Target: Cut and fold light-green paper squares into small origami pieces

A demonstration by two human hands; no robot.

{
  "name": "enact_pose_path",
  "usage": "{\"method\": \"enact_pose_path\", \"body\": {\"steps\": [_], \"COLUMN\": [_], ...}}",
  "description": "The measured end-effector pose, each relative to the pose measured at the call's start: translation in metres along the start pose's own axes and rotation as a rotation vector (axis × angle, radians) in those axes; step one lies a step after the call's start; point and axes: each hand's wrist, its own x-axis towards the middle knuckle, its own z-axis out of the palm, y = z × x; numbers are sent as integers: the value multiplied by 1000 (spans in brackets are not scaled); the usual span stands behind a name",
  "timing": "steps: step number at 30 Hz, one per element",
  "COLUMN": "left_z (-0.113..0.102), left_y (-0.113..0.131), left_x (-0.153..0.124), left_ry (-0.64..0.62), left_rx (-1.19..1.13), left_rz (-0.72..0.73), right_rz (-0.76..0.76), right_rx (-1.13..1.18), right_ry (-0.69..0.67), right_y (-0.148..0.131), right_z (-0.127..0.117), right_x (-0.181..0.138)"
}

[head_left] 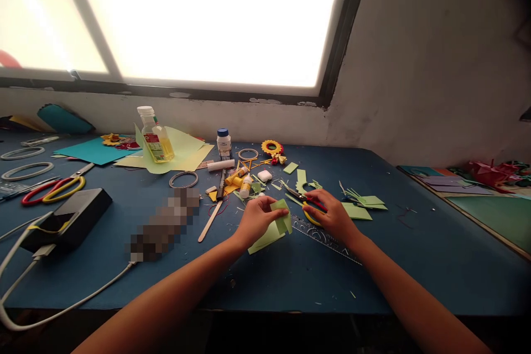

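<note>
My left hand (257, 220) pinches a folded piece of light green paper (274, 228) just above the blue table (415, 243). My right hand (332, 215) lies on a pair of scissors with red and yellow handles (307, 204), fingers curled over the handles. A clear ruler (323, 239) lies on the table under and in front of the right hand. Green paper offcuts (365, 203) are scattered to the right of the scissors.
A bottle of yellow liquid (155, 138) stands on sheets of paper at the back. Glue bottles, a wooden stick (211, 221), metal rings (183, 179), another pair of scissors (53, 188), a black box (68, 221) with cables and a paper flower (271, 147) surround the work area.
</note>
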Motion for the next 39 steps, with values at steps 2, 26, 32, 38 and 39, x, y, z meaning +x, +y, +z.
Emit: {"method": "enact_pose_path", "body": {"steps": [2, 26, 32, 38, 39], "left_z": [0, 11, 11, 6, 4], "left_y": [-3, 0, 2, 3, 2], "left_x": [0, 1, 1, -1, -1], "left_ry": [-1, -145, -120, -48, -44], "left_rx": [20, -11, 0, -17, 6], "left_rz": [11, -105, -101, -149, -156], "right_rz": [-38, 68, 148, 304, 309], "right_rx": [120, 441, 622, 585, 575], "right_ry": [-72, -387, -477, -340, -346], "right_y": [-18, -33, -25, -20, -19], "right_z": [7, 15, 14, 14, 15], "right_x": [-3, -3, -1, 3, 4]}}
